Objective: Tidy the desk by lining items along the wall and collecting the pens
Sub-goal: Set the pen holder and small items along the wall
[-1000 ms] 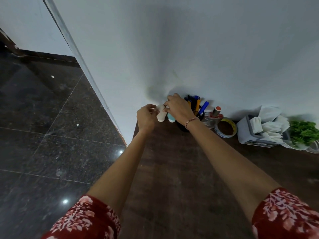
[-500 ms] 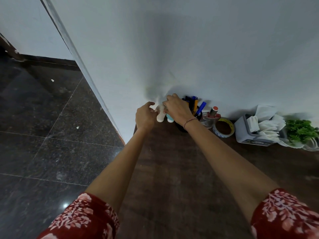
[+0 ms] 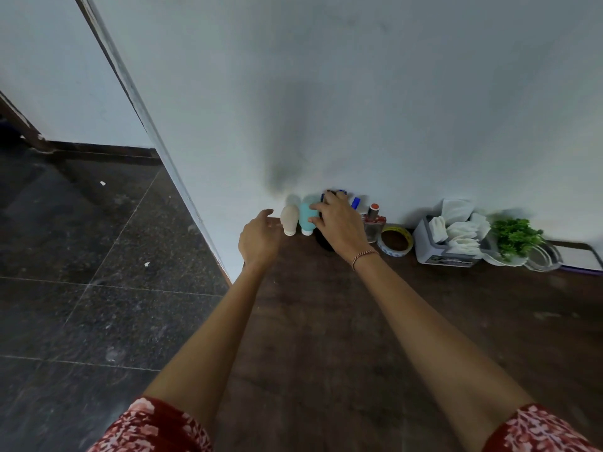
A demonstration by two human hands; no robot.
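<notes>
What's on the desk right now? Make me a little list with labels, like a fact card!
Left hand: open, beside the beige bottle
Right hand: holding the teal bottle
Bottles: standing side by side by the wall
Further right: pen holder, perfume bottle, tape roll, tissue box, green plant

Left hand [image 3: 259,238] relaxed, right hand [image 3: 339,223] extended farther.

**Desk tally: nine items, two hands**

Two hands: left hand [image 3: 259,239], right hand [image 3: 341,223]. Two small bottles: beige bottle [image 3: 290,220], teal bottle [image 3: 306,216]. One pen holder [image 3: 323,243], its pens too hidden to count. One glass bottle [image 3: 374,223], one tape roll [image 3: 395,240], one tissue box [image 3: 434,252], one green plant [image 3: 515,236], one glass dish [image 3: 545,257].
</notes>
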